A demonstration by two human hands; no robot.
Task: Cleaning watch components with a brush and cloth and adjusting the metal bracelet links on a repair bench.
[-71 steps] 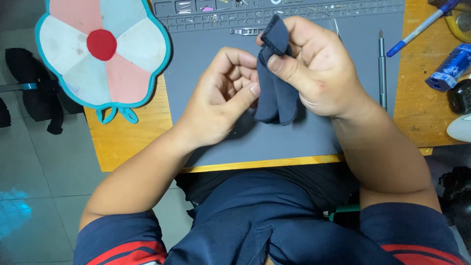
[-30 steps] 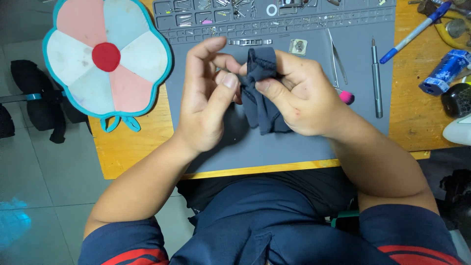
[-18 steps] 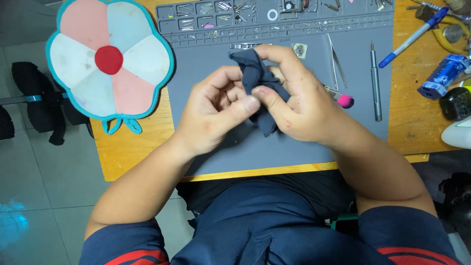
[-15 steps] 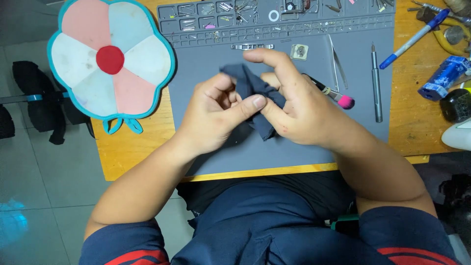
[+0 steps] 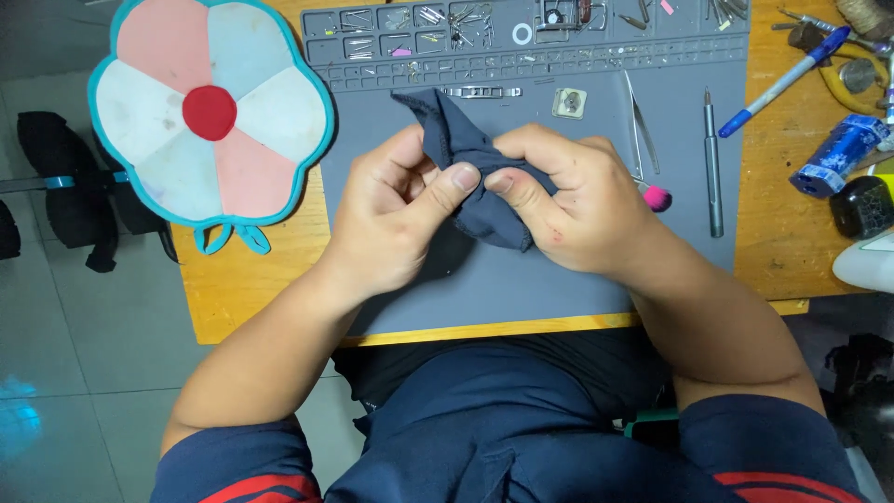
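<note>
I hold a small dark blue cloth point(image 5: 470, 177) between both my hands. My left hand point(image 5: 391, 214) and my right hand point(image 5: 568, 200) are close together, and both pinch the cloth with thumb and fingers. My two thumbs almost touch in the middle. One end of the cloth sticks up and away from me, toward the far side of the grey mat point(image 5: 521, 279).

A moment ago the cloth hung down longer and flatter from my right hand. Now it is bunched up and squeezed small between my hands. I think I am rubbing or folding something inside it, but I cannot see what is in there.

The cloth is just above the middle of the mat, not lying on it. On the far edge of the mat are little boxes with tiny metal parts point(image 5: 447, 19). To the right of my right hand lie thin tweezers point(image 5: 638, 116), a slim grey tool point(image 5: 712, 163) and something with a pink tip point(image 5: 656, 197) that peeks out behind my hand. Far right on the wooden desk point(image 5: 242, 279) is a blue pen point(image 5: 782, 82). To the left lies a flower-shaped fan point(image 5: 209, 112), pink and white with a red middle.
</note>
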